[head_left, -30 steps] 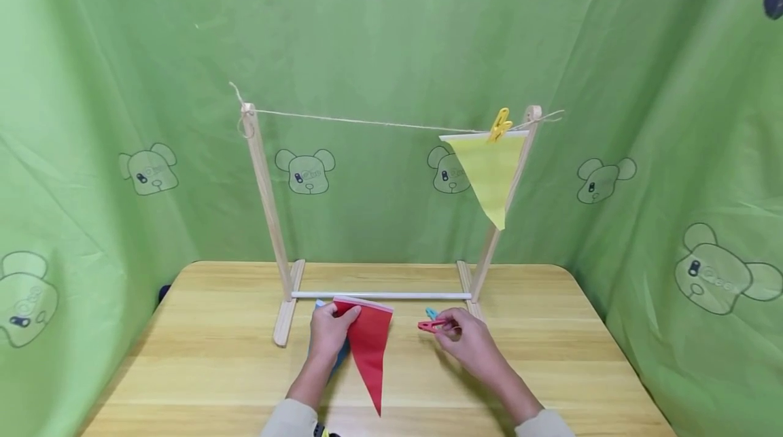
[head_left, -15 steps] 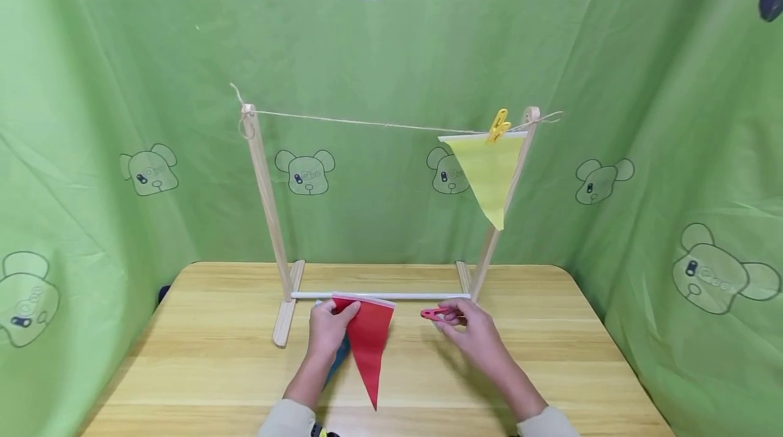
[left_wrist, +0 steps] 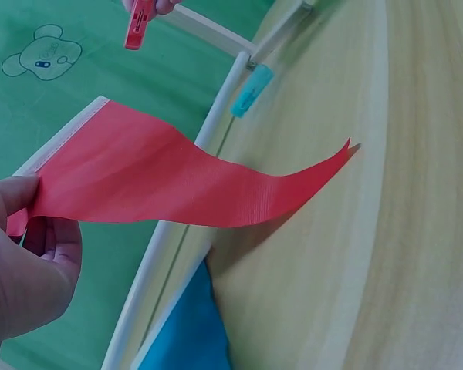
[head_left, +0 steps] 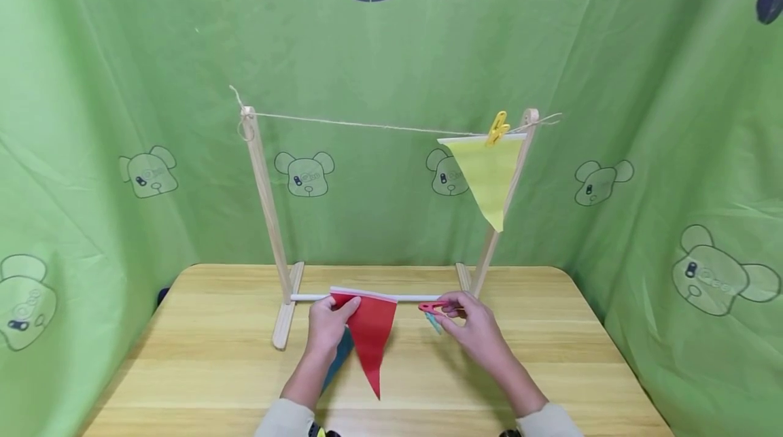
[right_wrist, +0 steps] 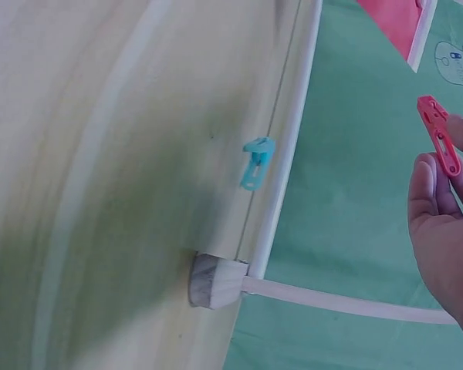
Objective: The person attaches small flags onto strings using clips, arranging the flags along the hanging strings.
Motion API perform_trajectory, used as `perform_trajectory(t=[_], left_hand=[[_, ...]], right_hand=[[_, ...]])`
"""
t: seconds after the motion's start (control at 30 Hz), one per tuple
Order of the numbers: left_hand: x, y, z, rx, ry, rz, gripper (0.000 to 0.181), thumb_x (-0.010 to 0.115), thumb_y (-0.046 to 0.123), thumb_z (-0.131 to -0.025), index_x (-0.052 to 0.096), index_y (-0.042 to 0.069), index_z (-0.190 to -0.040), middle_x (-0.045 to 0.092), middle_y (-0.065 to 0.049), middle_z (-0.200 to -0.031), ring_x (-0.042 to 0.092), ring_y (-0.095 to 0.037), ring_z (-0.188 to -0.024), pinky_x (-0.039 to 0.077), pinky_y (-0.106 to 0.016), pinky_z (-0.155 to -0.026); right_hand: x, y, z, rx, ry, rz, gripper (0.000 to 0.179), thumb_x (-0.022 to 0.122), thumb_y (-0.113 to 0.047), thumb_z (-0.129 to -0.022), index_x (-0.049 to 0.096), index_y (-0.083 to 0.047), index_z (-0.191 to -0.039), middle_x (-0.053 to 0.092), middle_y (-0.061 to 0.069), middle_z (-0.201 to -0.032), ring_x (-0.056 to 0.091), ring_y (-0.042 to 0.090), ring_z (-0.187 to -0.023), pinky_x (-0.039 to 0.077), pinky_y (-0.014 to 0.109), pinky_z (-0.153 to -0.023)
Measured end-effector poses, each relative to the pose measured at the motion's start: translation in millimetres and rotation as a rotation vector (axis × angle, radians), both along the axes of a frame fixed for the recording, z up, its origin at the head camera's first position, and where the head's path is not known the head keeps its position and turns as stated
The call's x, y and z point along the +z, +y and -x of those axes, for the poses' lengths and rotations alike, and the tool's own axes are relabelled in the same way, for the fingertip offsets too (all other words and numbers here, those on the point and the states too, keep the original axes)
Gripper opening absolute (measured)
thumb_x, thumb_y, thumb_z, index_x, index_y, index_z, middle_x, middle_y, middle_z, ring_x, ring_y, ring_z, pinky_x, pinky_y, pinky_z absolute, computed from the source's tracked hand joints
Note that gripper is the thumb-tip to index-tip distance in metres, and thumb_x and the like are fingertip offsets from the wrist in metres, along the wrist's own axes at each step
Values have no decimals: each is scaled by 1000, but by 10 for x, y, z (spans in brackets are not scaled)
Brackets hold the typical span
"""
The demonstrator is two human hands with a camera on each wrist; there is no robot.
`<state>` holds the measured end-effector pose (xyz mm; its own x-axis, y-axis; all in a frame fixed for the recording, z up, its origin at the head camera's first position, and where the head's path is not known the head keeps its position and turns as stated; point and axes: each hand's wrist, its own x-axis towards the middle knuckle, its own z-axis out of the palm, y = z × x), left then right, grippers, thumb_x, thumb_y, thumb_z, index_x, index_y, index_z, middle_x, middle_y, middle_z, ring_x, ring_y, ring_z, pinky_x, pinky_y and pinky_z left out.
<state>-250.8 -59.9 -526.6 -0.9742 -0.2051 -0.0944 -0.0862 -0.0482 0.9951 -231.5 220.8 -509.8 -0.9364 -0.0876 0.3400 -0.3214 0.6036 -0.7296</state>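
Observation:
My left hand [head_left: 327,328] pinches a red triangular pennant [head_left: 374,328] near the left end of its white top edge, thumb in front. The pennant hangs above the table with its point down; in the left wrist view its tip [left_wrist: 346,146] is near the wood. In my right hand [head_left: 477,331], thumb and fingers hold a red clothespin [right_wrist: 438,135], to the right of the pennant and apart from it. A teal clothespin [right_wrist: 256,164] lies on the table below. Partly hidden by my left hand and the red pennant, a blue pennant [left_wrist: 191,327] lies on the table.
A wooden stand has two posts [head_left: 264,185], a white bottom bar [head_left: 404,298] and a string [head_left: 367,125] tied across its top. Near the right post, a yellow clothespin [head_left: 498,128] holds a yellow pennant [head_left: 489,175] on the string. Green curtains [head_left: 379,206] surround the table [head_left: 214,355].
Both hands have risen a little and moved slightly away from me, carrying the red pennant and the red clothespin. The teal clothespin now shows below the red one in the head view.

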Motion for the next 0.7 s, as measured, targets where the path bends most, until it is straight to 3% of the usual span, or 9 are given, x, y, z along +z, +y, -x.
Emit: perform_trajectory(t=[0.33,0.7], left_hand=[[108,1,0,9,32,-12,31,81,17,-91,74,-7,-107,76,-11,-90,68,-15,-76,57,-22,-72],[250,11,7,-11,36,-10,30,80,19,-92,75,-4,-109,76,-10,-94,68,-17,-83,57,-23,-77]], right_hand=[[147,-24,-12,7,26,24,31,84,-6,-85,70,-8,-113,71,2,-101,67,15,-90,61,39,-87],[307,-22,5,16,67,30,29,83,-6,-86,70,-9,-112,70,1,-99,67,14,-89,61,31,-85]])
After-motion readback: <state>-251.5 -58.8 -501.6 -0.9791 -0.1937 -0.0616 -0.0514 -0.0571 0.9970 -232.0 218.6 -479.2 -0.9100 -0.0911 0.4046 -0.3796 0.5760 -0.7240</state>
